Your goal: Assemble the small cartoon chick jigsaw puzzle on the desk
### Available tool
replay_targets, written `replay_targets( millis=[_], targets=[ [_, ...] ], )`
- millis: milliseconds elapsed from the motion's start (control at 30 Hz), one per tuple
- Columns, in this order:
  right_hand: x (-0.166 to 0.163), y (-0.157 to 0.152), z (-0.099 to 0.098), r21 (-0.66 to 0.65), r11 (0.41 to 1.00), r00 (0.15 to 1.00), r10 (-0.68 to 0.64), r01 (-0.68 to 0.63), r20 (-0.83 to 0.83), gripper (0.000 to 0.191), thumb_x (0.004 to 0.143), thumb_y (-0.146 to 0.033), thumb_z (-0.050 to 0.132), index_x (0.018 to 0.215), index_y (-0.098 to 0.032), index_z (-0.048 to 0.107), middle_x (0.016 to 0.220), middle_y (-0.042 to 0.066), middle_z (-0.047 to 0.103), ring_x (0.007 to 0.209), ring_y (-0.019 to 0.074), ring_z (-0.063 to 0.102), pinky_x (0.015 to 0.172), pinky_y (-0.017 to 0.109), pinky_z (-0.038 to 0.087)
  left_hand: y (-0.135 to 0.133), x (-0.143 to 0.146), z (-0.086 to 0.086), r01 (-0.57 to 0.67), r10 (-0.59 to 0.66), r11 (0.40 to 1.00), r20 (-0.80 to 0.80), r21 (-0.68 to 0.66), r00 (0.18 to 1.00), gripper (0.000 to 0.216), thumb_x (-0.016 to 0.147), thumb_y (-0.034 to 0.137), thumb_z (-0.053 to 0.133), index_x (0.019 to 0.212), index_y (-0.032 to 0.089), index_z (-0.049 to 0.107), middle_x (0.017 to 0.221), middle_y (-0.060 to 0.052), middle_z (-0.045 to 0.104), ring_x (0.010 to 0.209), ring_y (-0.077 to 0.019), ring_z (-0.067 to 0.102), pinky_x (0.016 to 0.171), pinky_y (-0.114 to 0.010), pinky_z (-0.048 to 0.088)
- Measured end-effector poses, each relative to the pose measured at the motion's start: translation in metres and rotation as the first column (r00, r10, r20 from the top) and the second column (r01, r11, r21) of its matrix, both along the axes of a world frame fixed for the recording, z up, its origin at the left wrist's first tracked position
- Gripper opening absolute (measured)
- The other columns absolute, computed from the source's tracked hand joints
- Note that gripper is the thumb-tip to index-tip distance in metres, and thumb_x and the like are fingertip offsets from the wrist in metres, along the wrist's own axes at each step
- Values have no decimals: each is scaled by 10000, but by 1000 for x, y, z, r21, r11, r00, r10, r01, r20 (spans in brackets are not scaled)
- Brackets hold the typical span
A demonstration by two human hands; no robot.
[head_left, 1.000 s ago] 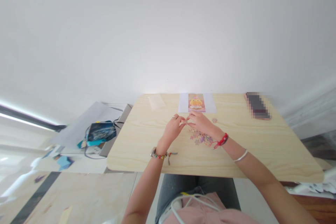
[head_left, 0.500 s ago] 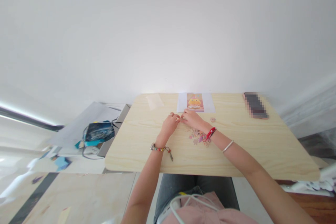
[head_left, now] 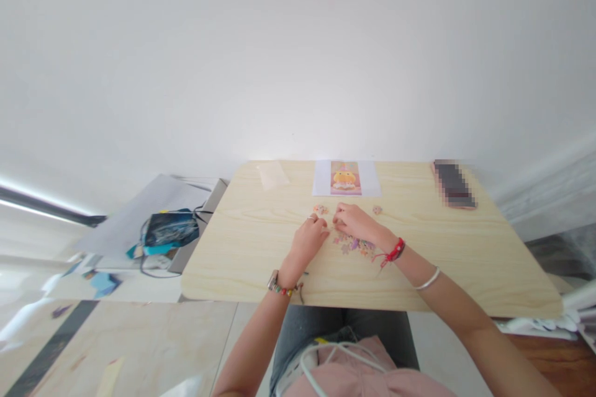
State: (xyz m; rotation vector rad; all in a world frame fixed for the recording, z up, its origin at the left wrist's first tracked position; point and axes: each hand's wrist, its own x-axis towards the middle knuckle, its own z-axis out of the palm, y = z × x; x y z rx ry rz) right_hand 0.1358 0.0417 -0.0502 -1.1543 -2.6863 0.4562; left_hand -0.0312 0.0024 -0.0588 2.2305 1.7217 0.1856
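Note:
My left hand (head_left: 311, 237) rests on the light wooden table (head_left: 242, 248) with its fingers curled, a ring on one finger. My right hand (head_left: 354, 223) lies just to its right, fingers bent down onto a small heap of colourful puzzle pieces (head_left: 354, 244). What the fingertips pinch is too small to make out. A small joined bit of puzzle (head_left: 320, 209) lies just beyond my left hand. One loose piece (head_left: 377, 209) sits to the right of my right hand. A picture card of a yellow figure (head_left: 345, 177) lies at the table's far edge.
A phone (head_left: 452, 185) lies at the far right of the table. A clear plastic bag (head_left: 272, 175) lies at the far left. Left of the table, a lower surface holds a dark blue bag (head_left: 168, 231) and white sheets (head_left: 139, 217). A white wall rises behind.
Both hands have drawn back towards me from the card. A small joined bit of puzzle now lies uncovered where they were. My right hand has dropped onto the heap of pieces.

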Motion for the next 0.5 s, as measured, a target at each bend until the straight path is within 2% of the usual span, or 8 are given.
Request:
replay_targets(
  millis=[167,267,400,500],
  targets=[
    [-7,2,2,22,999,998,23,-24,53,149,796,-249,539,762,-142,637,812,57,540,706,140,507,660,260,369,5,-1,-3,55,-55,998,-37,13,998,134,834,225,457,906,185,562,987,-64,527,894,-163,540,708,-248,432],
    [-7,2,3,33,999,999,28,-29,33,134,785,-252,557,773,-144,635,822,57,543,718,144,511,665,261,374,8,-3,-6,61,-61,997,-5,39,998,172,860,216,398,897,177,561,987,-68,534,884,-159,535,721,-254,425],
    [-4,2,0,32,999,997,-16,19,-79,94,790,-163,538,824,-145,623,835,52,551,742,140,519,684,255,392,12,-2,-10,-1,-12,997,182,71,983,158,846,198,412,811,154,559,887,-72,557,795,-154,536,716,-267,420],
    [-1,-1,0,89,993,977,-61,81,-204,143,791,-168,543,919,-142,601,878,61,552,798,153,520,726,274,401,14,-3,-8,-55,19,994,359,90,933,158,827,194,429,723,156,542,731,-37,558,714,-145,521,689,-265,412]
  ],
)
